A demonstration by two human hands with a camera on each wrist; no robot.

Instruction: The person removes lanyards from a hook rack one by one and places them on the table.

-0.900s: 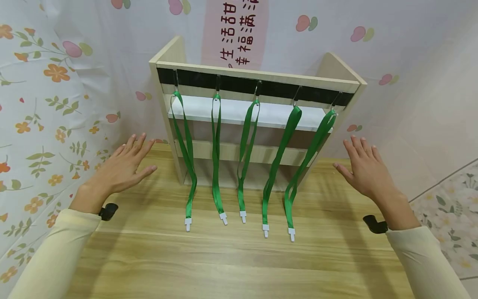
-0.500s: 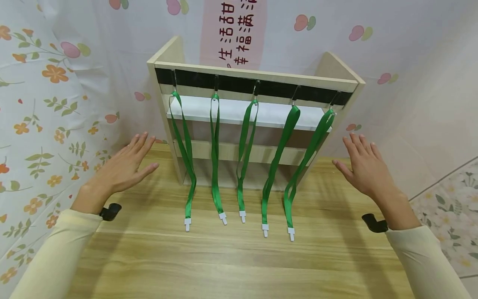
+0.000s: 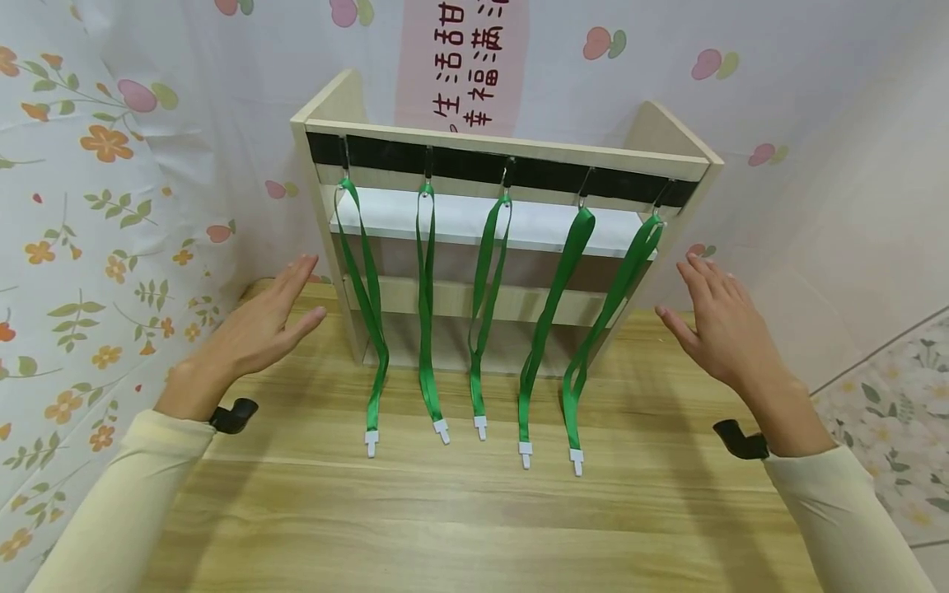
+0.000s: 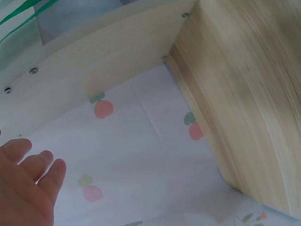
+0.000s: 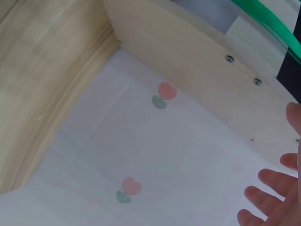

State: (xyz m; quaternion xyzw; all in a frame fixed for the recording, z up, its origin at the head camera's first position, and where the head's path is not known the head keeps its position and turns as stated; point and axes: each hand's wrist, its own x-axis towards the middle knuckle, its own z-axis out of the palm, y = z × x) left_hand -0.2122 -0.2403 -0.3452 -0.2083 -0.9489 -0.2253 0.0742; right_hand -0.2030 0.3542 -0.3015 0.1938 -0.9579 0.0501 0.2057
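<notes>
Several green lanyards hang from metal hooks on the black strip (image 3: 467, 169) of a small wooden rack (image 3: 511, 142). Each lanyard ends in a white plastic clip. My left hand (image 3: 255, 329) is held in the air left of the rack, nearest the leftmost lanyard (image 3: 368, 280), fingers straight and thumb apart. On the other side, my right hand (image 3: 722, 325) hovers with spread thumb, nearest the rightmost lanyard (image 3: 623, 280). Neither hand touches anything. In the left wrist view, fingertips (image 4: 51, 176) show beside the rack's side panel; the right wrist view shows fingers (image 5: 277, 181) by the opposite panel.
The rack stands at the back of a wooden table (image 3: 474, 519), with a white shelf (image 3: 474, 221) inside it. Behind it hangs a patterned cloth (image 3: 578, 74) with printed characters. A floral cloth (image 3: 96, 247) closes off the left side.
My left hand has shifted right and slightly up, closer to the rack, and has turned more edge-on. The right hand has moved slightly left. The lanyards hang as before.
</notes>
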